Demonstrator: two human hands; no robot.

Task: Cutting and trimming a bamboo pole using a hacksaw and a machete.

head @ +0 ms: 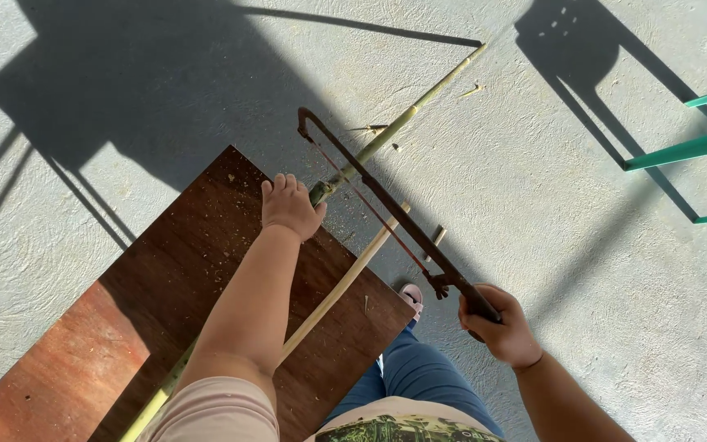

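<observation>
My left hand presses down on a long green bamboo stick at the far edge of a dark brown wooden table. The stick runs from under my arm out over the concrete floor to the upper right. My right hand grips the handle of a rusty hacksaw. The saw's blade crosses the green stick just beyond my left hand's fingers. A second, paler stick lies on the table beside my left arm, its end poking past the table edge under the saw.
Sawdust flecks dot the table top. Small offcuts and shavings lie on the grey concrete floor. Green metal chair legs stand at the right edge. My foot in a pink sandal shows below the table corner.
</observation>
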